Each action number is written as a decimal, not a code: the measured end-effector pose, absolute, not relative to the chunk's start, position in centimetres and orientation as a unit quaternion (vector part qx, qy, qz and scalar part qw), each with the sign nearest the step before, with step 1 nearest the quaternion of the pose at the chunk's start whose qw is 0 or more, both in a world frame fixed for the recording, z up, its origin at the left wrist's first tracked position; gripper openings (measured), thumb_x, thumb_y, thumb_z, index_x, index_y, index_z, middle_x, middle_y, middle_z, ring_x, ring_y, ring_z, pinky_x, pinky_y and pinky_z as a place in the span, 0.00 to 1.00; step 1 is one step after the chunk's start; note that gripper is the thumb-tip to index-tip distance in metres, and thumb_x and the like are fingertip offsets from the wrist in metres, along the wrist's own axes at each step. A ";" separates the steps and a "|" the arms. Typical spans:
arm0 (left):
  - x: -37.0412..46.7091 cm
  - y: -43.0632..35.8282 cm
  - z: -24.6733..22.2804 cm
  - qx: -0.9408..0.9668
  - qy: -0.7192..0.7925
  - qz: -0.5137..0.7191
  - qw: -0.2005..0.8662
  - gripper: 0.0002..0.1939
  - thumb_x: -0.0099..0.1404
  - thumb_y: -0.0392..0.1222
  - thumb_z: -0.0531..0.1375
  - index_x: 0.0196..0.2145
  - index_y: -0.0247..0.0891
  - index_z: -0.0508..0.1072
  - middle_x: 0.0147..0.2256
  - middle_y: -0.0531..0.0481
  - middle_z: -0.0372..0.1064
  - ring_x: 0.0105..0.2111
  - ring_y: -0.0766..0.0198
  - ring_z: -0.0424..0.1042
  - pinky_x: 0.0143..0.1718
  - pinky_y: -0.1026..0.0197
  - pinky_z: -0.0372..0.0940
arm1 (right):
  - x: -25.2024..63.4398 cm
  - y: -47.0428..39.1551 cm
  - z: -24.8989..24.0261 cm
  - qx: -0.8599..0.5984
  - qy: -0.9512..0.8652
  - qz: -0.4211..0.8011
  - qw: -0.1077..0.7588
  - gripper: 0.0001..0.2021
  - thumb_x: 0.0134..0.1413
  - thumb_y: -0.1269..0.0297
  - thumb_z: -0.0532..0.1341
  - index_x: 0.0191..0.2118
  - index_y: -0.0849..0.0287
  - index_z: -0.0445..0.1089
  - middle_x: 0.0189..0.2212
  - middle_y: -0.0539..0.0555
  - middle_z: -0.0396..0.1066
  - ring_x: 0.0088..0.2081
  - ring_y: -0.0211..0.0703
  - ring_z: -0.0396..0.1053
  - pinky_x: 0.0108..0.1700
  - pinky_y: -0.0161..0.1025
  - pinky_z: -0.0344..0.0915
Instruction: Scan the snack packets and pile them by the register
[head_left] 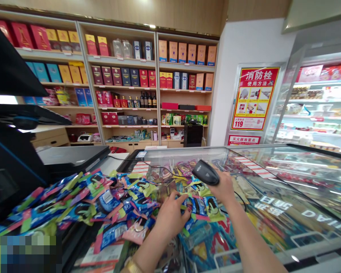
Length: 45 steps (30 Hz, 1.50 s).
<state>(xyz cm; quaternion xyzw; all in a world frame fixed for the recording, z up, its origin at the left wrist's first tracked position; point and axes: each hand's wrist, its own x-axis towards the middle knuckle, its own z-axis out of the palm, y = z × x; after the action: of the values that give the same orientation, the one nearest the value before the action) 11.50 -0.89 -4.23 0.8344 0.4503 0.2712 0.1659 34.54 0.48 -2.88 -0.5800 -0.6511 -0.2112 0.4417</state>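
My right hand (226, 186) is closed around a black handheld barcode scanner (206, 172), held above the glass lid of a chest freezer. The scanner's cable runs from the scanner toward the left. My left hand (172, 212) rests at the right edge of a heap of small snack packets (108, 201) in blue, green and pink wrappers. Its thumb and fingers are apart, close to a packet; whether they touch it is hard to make out. Several more packets (203, 204) lie on the glass between and below my two hands.
The freezer's glass lid (261, 182) stretches right, with packaged goods visible beneath. At left stand a black checkout screen (11, 57) and a flat dark device (74, 155). Shelves of boxed bottles (125, 77) line the back wall. A lit display fridge (318, 98) stands at right.
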 end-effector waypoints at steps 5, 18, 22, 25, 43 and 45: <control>11.2 0.5 -4.2 0.719 0.451 0.421 0.321 0.16 0.57 0.38 0.56 0.41 0.39 0.79 0.44 0.41 0.72 0.46 0.54 0.71 0.53 0.53 0.62 | 34.7 0.6 -3.1 -0.579 -0.658 -0.208 0.434 0.09 0.45 0.60 0.59 0.33 0.56 0.72 0.30 0.54 0.75 0.33 0.47 0.72 0.38 0.40 0.60; 9.8 0.8 -1.0 0.296 0.253 0.648 0.655 0.16 0.59 0.41 0.60 0.46 0.39 0.73 0.47 0.42 0.73 0.38 0.62 0.75 0.39 0.58 0.72 | 33.4 -0.2 -2.1 -0.526 -0.702 -0.186 0.443 0.10 0.43 0.61 0.59 0.33 0.56 0.73 0.28 0.53 0.75 0.31 0.47 0.71 0.38 0.41 0.62; 9.7 0.5 -0.3 0.279 0.235 0.663 0.653 0.18 0.59 0.41 0.61 0.48 0.41 0.70 0.42 0.45 0.75 0.36 0.61 0.76 0.37 0.56 0.73 | 32.3 -0.9 -1.4 -0.488 -0.747 -0.164 0.422 0.08 0.46 0.59 0.61 0.32 0.56 0.72 0.27 0.53 0.74 0.30 0.44 0.70 0.37 0.39 0.61; 9.7 0.3 0.0 0.271 0.266 0.668 0.640 0.22 0.58 0.37 0.63 0.51 0.43 0.66 0.40 0.48 0.75 0.35 0.59 0.78 0.31 0.61 0.73 | 31.8 -1.2 -1.2 -0.471 -0.758 -0.162 0.421 0.14 0.46 0.56 0.63 0.38 0.57 0.73 0.30 0.54 0.75 0.32 0.46 0.70 0.37 0.41 0.60; 9.8 0.4 -0.3 0.272 0.256 0.681 0.630 0.18 0.55 0.37 0.67 0.43 0.38 0.70 0.37 0.51 0.74 0.38 0.63 0.75 0.47 0.47 0.72 | 30.4 -1.6 -0.9 -0.448 -0.771 -0.145 0.429 0.06 0.44 0.61 0.62 0.29 0.57 0.69 0.28 0.52 0.74 0.29 0.43 0.68 0.38 0.41 0.57; 9.8 0.4 -0.4 0.273 0.254 0.683 0.628 0.18 0.54 0.38 0.68 0.43 0.38 0.70 0.36 0.51 0.74 0.38 0.63 0.74 0.46 0.47 0.72 | 30.5 -1.6 -1.0 -0.443 -0.772 -0.143 0.433 0.06 0.45 0.60 0.62 0.29 0.57 0.69 0.28 0.52 0.74 0.29 0.43 0.68 0.38 0.41 0.57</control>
<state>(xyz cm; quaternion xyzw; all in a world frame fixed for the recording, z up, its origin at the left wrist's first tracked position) 9.83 0.42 -0.37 0.2726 0.2545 0.6826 0.6285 30.49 -1.57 -0.98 -0.4428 -0.7717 -0.1435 0.4334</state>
